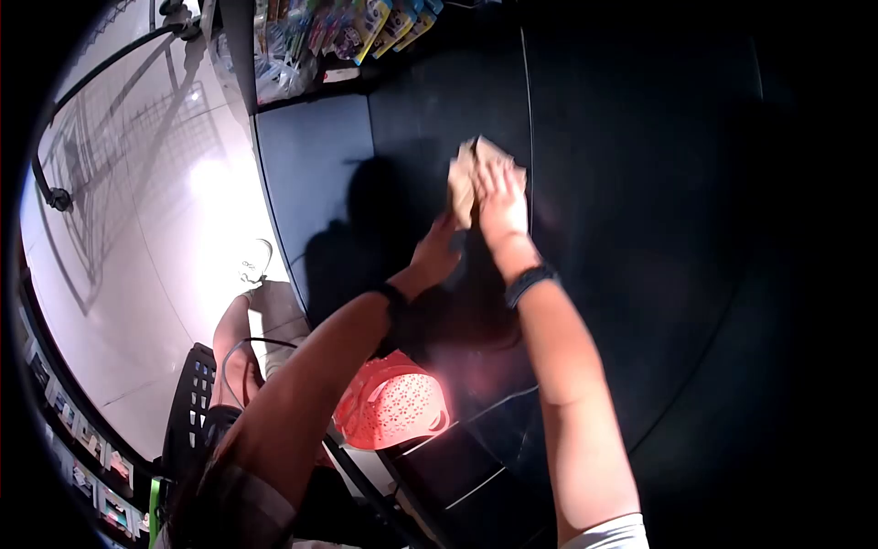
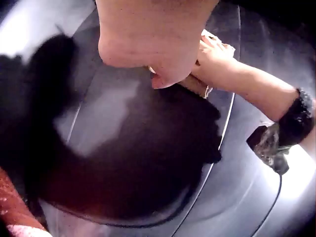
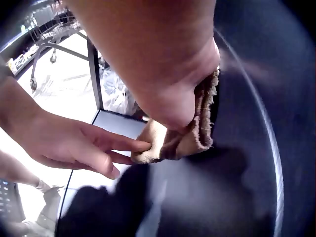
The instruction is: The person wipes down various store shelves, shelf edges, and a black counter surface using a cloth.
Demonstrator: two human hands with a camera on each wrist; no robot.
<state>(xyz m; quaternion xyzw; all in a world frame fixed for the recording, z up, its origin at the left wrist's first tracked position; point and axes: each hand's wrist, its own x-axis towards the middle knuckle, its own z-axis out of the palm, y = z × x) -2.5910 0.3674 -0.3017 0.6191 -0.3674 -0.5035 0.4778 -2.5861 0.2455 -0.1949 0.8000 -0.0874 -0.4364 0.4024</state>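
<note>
From where I stand, the head view blurs both hands, and shadow swallows the right side of the dark surface [image 1: 622, 247]. A folded brown cloth [image 1: 463, 194] lies on that surface, near a pale seam. The right hand [image 1: 502, 206] is spread flat over it, fingers straight; the left hand [image 1: 437, 253] is close by at the cloth's near end.

Pale tiled floor [image 1: 151, 274] shows to the left, with a black crate [image 1: 189, 398]; a red perforated basket [image 1: 398, 410] sits below the arms, and packaged goods [image 1: 338, 32] crowd the far end, cut off by the frame.

Only the right wrist view shows the left hand's extended fingers touching the cloth, thumb apart from it, and the cloth's frayed edge; there the right fingers are hidden. The left wrist view hides the left fingers, but shows a cable [image 2: 271, 210] at the right wrist.
</note>
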